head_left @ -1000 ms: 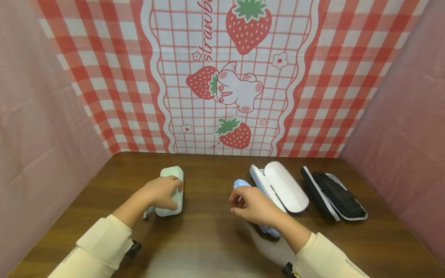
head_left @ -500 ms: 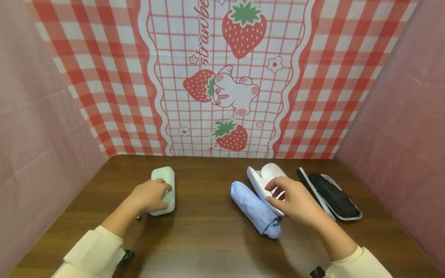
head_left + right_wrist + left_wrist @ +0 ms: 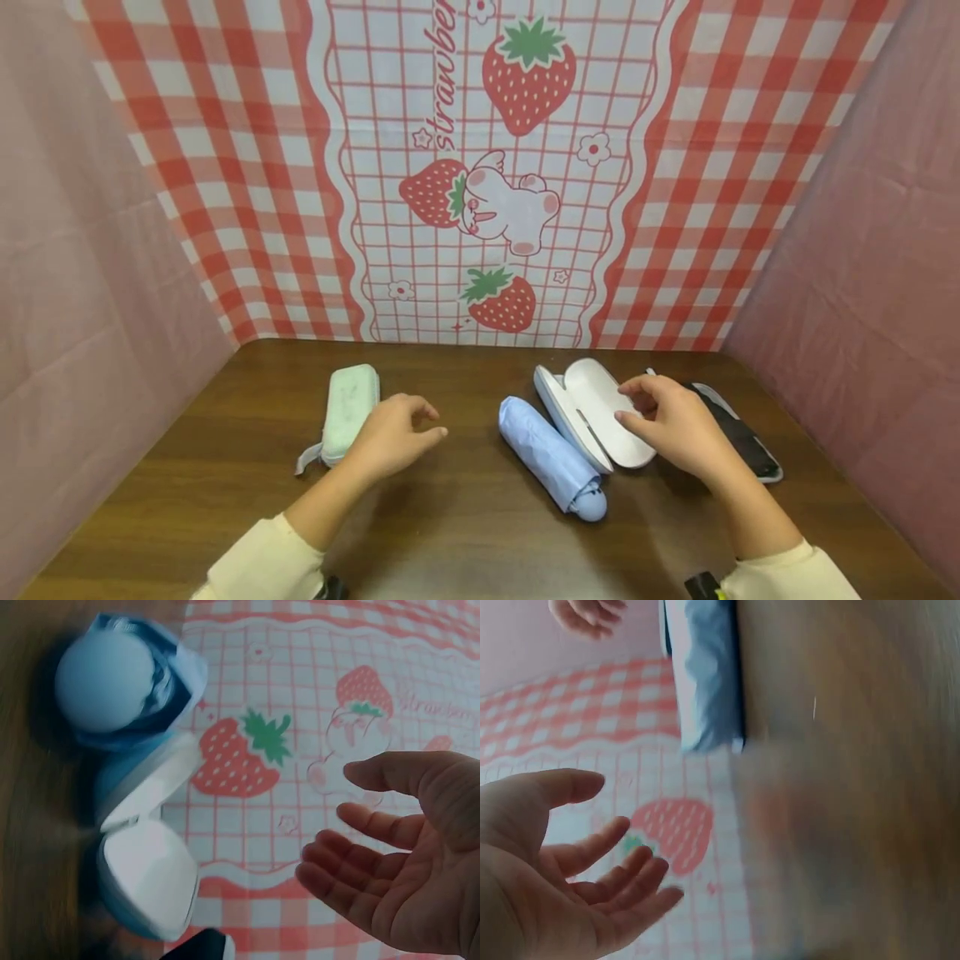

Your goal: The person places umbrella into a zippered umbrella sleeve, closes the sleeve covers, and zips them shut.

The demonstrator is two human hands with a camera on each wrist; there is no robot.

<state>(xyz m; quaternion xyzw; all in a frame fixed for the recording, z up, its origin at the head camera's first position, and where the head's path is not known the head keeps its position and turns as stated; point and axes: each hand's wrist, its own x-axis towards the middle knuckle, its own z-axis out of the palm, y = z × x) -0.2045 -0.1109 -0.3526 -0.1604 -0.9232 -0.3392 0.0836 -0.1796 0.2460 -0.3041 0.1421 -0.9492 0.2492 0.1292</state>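
Note:
My left hand point(image 3: 393, 435) hovers just right of a mint-green zippered case point(image 3: 351, 408) that has a grey strap. Nothing is between its loosely bent fingers, as the left wrist view also shows. My right hand point(image 3: 678, 423) hangs in the air over the right edge of an open glasses case point(image 3: 600, 408), white inside and blue outside. Its fingers are relaxed and hold nothing. Left of the glasses case lies a folded light-blue umbrella point(image 3: 547, 454) with a rounded handle end point(image 3: 105, 681). An open black case point(image 3: 738, 433) with grey edging is partly hidden behind the right hand.
Everything lies on a dark brown wooden table point(image 3: 450, 533). A red-and-white checked strawberry cloth point(image 3: 487, 167) hangs at the back edge. Pink cloth walls point(image 3: 862, 250) close in both sides.
My left hand has come off the green case and moved right. My right hand has moved right from above the umbrella, past the glasses case, toward the black case.

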